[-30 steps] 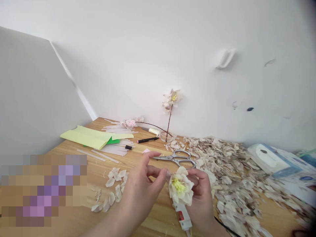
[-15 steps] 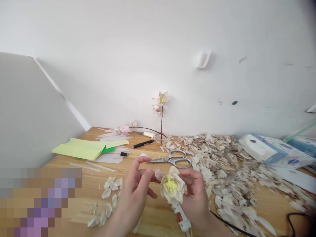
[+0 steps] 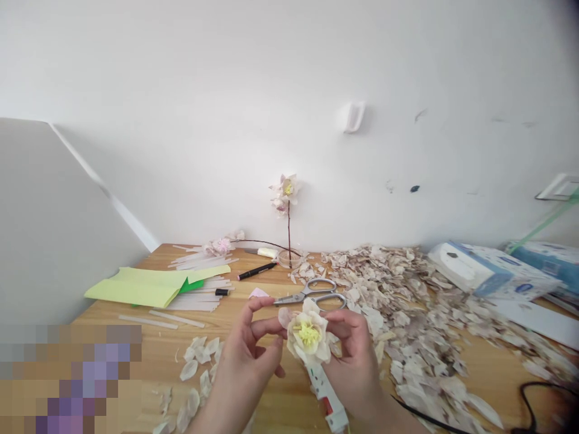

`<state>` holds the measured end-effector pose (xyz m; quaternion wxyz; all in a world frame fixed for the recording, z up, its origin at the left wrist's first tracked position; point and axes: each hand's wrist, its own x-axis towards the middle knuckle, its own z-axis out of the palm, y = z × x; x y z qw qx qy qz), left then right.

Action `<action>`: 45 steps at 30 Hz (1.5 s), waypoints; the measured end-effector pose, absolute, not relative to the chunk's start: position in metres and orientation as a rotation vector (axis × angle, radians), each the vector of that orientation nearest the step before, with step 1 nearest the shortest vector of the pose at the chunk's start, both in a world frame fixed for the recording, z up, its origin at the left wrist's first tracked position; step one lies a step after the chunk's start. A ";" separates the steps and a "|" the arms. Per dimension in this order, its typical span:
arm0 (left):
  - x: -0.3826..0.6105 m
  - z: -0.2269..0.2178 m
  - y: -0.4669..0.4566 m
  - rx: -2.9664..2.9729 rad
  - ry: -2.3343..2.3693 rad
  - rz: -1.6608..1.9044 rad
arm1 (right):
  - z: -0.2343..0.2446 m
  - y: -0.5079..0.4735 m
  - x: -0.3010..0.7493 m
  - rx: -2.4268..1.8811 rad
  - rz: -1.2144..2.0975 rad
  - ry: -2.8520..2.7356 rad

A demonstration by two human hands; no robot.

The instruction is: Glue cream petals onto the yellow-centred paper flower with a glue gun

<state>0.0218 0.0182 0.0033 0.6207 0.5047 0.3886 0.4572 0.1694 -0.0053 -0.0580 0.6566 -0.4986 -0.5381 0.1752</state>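
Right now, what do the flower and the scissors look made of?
The flower looks handmade: matte, translucent cream petals, perhaps paper or thin plastic, hard to tell. The scissors look like polished steel, from the bright sheen on blades and handles.

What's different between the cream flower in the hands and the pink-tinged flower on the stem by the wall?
The cream-white handmade flower is held between the left hand and right hand; the pink-tinged flower stands upright on a thin dark stem in a clear dish. The cream flower looks paler and shows no long stem. Both have layered petals around a yellow centre.
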 end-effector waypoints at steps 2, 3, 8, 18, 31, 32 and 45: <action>0.024 -0.001 0.019 1.146 0.896 1.041 | -0.056 -0.006 0.170 -1.149 0.419 -1.194; 0.025 -0.004 0.020 1.139 0.898 1.036 | -0.054 -0.007 0.169 -1.153 0.431 -1.183; 0.030 -0.014 0.018 1.169 0.867 1.103 | -0.047 -0.007 0.168 -1.191 0.475 -1.141; 0.033 -0.033 0.017 1.266 0.843 1.254 | -0.055 -0.003 0.168 -1.195 0.401 -1.208; 0.043 -0.033 0.008 1.194 0.903 1.390 | -0.043 -0.006 0.166 -1.306 0.449 -1.191; 0.043 -0.034 0.008 1.199 0.911 1.394 | -0.042 -0.006 0.166 -1.313 0.459 -1.181; 0.038 -0.038 0.012 1.233 0.837 1.268 | -0.043 -0.005 0.163 -1.360 0.552 -1.169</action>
